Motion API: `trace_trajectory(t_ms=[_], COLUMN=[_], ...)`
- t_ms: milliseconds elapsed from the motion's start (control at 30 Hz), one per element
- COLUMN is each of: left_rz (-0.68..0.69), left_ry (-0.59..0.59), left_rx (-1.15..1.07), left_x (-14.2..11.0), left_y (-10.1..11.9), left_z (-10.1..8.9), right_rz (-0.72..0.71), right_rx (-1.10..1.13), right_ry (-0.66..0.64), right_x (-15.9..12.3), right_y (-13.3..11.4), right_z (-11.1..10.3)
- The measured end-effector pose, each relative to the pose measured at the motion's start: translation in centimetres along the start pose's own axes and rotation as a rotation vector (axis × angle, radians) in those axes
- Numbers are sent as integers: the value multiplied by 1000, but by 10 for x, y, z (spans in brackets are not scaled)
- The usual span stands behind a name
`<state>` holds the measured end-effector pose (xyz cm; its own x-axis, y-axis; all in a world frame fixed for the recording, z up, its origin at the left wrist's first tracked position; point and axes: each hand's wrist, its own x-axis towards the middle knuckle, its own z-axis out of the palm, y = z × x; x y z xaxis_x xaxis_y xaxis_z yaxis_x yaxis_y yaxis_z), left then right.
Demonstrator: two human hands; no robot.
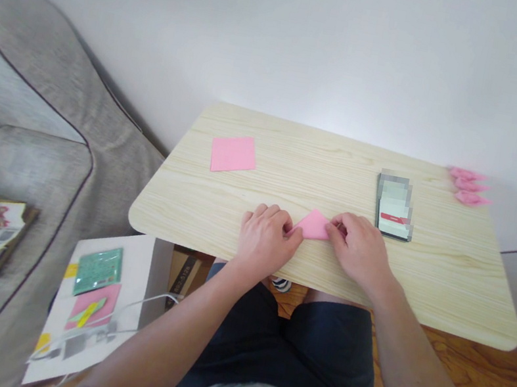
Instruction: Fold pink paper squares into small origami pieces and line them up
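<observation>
A pink sheet of paper (pixel 314 224), folded into a triangle with its point toward the wall, lies on the wooden table near the front edge. My left hand (pixel 266 238) pinches its left corner between thumb and fingers. On the opposite corner, my right hand (pixel 358 246) is closed, fingertips pressed together over the paper. The fingers hide both ends of the sheet. Farther back on the left lies a stack of square pink paper (pixel 234 154). A phone (pixel 395 207) with a lit screen rests just beyond my right hand.
Several folded pink paper pieces (pixel 470 187) sit at the table's (pixel 304 161) back right corner, by the wall. Left of the table stands a white box (pixel 134 272) bearing a green packet (pixel 99 271), pink paper and a white cable. A grey sofa (pixel 58 78) fills the left side.
</observation>
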<state>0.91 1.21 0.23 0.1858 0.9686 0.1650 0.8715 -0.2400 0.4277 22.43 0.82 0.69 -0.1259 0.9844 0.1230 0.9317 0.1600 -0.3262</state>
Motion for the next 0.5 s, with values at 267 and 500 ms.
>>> trace_trajectory(t_ms=[267, 500], left_rz=[61, 89], left_ry=[-10, -14], left_rx=[-50, -85], left_x=[-4, -6], left_y=[-7, -10], left_z=[-3, -5], right_rz=[-15, -26], right_rx=[98, 137], right_ry=[135, 173], right_x=[-12, -17], right_y=[4, 3], right_z=[9, 11])
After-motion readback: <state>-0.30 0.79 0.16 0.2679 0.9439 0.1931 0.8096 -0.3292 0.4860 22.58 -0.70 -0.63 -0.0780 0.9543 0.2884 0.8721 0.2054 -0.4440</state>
